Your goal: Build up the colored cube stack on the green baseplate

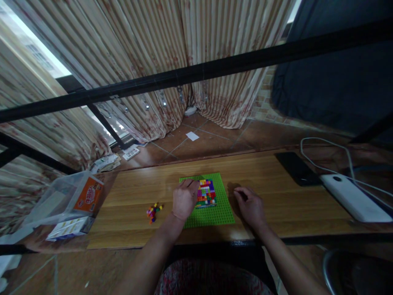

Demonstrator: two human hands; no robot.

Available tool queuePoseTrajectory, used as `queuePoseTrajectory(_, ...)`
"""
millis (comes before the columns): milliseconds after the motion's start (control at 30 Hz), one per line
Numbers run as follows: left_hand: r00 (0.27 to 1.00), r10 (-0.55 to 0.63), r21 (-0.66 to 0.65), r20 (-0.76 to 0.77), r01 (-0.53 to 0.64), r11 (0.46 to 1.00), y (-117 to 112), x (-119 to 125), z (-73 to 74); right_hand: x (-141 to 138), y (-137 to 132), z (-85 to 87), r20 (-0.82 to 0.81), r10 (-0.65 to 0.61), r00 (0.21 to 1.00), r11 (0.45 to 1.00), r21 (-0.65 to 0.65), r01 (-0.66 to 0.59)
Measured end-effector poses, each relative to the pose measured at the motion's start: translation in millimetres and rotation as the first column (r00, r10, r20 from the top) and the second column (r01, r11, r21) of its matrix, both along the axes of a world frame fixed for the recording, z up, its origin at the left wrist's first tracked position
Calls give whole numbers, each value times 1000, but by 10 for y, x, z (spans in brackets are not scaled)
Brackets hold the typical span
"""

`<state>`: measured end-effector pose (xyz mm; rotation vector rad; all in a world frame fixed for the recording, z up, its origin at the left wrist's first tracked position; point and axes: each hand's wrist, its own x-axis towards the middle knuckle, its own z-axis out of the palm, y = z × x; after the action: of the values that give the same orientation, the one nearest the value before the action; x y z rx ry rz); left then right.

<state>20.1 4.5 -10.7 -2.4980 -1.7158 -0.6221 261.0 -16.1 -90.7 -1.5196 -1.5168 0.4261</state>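
A green studded baseplate (225, 213) lies on the wooden bench. On it stands a block of many-coloured toy bricks (207, 194), packed close together. My left hand (184, 198) reaches over the block's left side, its fingers bent and pinched together against the bricks. Whatever those fingertips may hold is hidden. To the right of the baseplate, my right hand (251, 208) rests near the bench top with thumb and fingers curled inward; no brick shows in it. Left of my left arm lies a small pile of loose bricks (152, 212) in several colours.
At the bench's right end lie a black phone (297, 169) and a white power bank (356, 198) with a white cable (325, 138). A clear plastic tub (66, 196) and a small box (70, 229) stand at the left. A black metal bar (172, 80) crosses ahead.
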Motion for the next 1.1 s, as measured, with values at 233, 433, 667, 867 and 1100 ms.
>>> queuePoseTrajectory(233, 998, -21, 47, -56, 24, 999, -52, 47, 25, -8, -10, 22, -15, -6, 1000, 1000, -7, 6)
queuePoseTrajectory(433, 990, -33, -72, -134, 23, 997, -45, 79, 92, -21, -21, 42, -65, -11, 998, 1000, 3, 12)
queuePoseTrajectory(667, 996, 56, -79, 74, -50, 996, -158, 61, 149, 46, -28, 111, -261, -53, 964, 997, -65, 37)
queuePoseTrajectory(867, 780, 62, -197, 623, 79, 977, -575, 202, 207, -339, -328, 517, -644, -37, 764, 977, -183, -107)
queuePoseTrajectory(1100, 508, 192, -336, 839, 207, 919, -851, 319, 262, -835, -669, 783, -809, 17, 587, 940, -188, -286)
